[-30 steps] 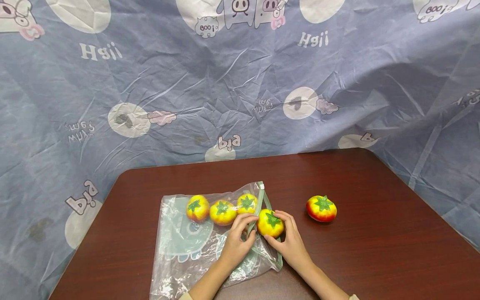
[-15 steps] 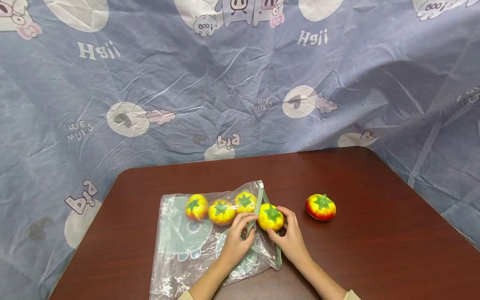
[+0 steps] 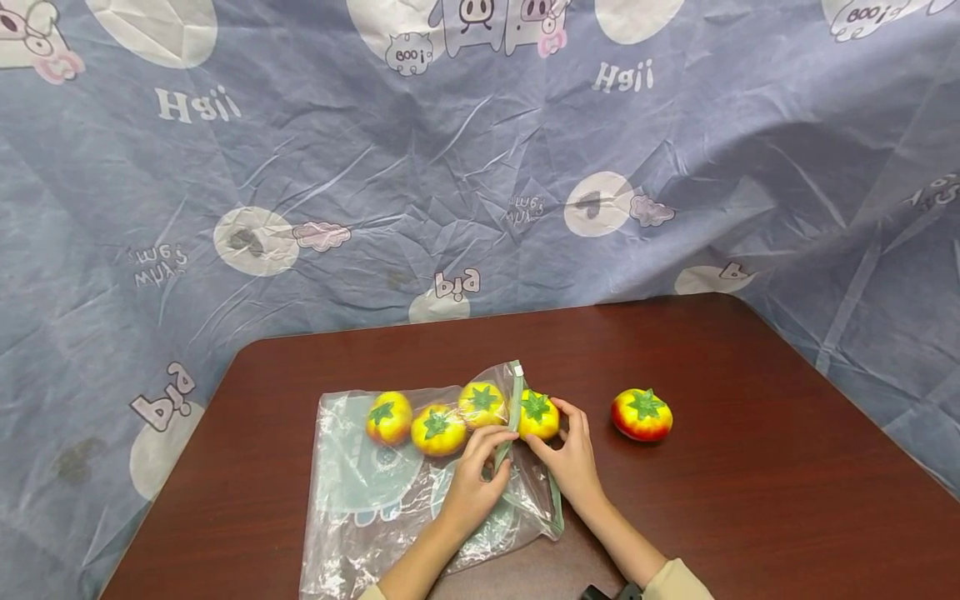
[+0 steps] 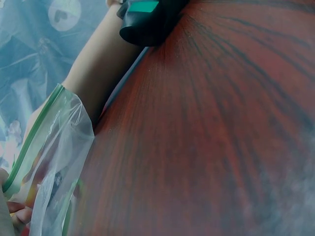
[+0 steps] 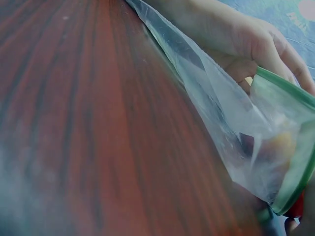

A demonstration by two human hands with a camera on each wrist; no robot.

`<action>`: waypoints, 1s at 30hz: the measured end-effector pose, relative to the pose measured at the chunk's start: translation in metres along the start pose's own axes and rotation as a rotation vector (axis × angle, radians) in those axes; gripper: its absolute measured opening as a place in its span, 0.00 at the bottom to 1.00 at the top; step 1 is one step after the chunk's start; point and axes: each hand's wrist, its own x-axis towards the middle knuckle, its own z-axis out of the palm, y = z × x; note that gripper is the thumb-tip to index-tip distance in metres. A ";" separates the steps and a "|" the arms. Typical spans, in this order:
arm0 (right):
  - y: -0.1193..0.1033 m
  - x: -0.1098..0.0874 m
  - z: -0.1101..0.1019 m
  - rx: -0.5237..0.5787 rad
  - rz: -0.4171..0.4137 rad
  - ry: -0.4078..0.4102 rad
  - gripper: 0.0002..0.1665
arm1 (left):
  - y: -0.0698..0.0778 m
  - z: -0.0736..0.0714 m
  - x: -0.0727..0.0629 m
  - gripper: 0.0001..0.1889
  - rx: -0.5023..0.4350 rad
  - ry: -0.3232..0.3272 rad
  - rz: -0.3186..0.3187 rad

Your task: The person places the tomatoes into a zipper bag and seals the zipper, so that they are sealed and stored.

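Observation:
A clear zip bag point(image 3: 341, 492) with a green-edged mouth lies flat in the head view. My left hand point(image 3: 476, 479) pinches the upper layer of its mouth, raising it; the lifted edge also shows in the right wrist view, below the left hand point(image 5: 241, 37). My right hand point(image 3: 573, 460) holds a yellow toy tomato point(image 3: 542, 417) with a green star-shaped top between thumb and fingers, at the mouth, partly behind the green strip. Inside the bag lie three more: a left toy tomato point(image 3: 389, 418), a middle toy tomato point(image 3: 437, 432) and a right toy tomato point(image 3: 482, 404).
A loose red-and-yellow toy tomato point(image 3: 642, 415) rests on the dark wooden table point(image 3: 750, 483), right of the bag. A white slider point(image 3: 517, 371) sits at the mouth's far end. A patterned blue cloth point(image 3: 375, 183) hangs behind the table.
The held toy tomato has moved away from me and slightly left, into the mouth's edge. My right hand moved with it. The toy tomatoes in the bag shifted slightly left. My left hand stayed put.

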 end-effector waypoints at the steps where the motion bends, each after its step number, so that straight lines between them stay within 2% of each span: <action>1: 0.000 0.000 0.001 0.009 0.006 -0.005 0.39 | 0.000 0.000 0.000 0.20 0.001 0.000 0.000; 16: -0.001 -0.001 0.005 0.054 0.030 -0.092 0.39 | 0.004 -0.001 0.000 0.20 0.007 0.012 -0.009; 20: -0.001 -0.003 0.004 0.067 0.005 -0.157 0.39 | 0.003 -0.001 -0.001 0.19 0.005 0.013 -0.014; 24: -0.002 -0.005 0.002 0.017 -0.037 -0.227 0.34 | 0.004 -0.001 -0.001 0.19 -0.003 0.016 -0.014; 26: -0.002 -0.005 0.001 -0.003 -0.049 -0.242 0.31 | 0.005 -0.002 0.000 0.19 -0.033 0.015 -0.058; 27: -0.002 -0.005 0.001 -0.006 -0.050 -0.243 0.30 | 0.005 -0.002 0.000 0.19 -0.054 0.012 -0.099; 30: -0.002 -0.005 0.001 -0.001 -0.033 -0.230 0.29 | 0.005 -0.003 0.001 0.18 -0.149 -0.005 -0.272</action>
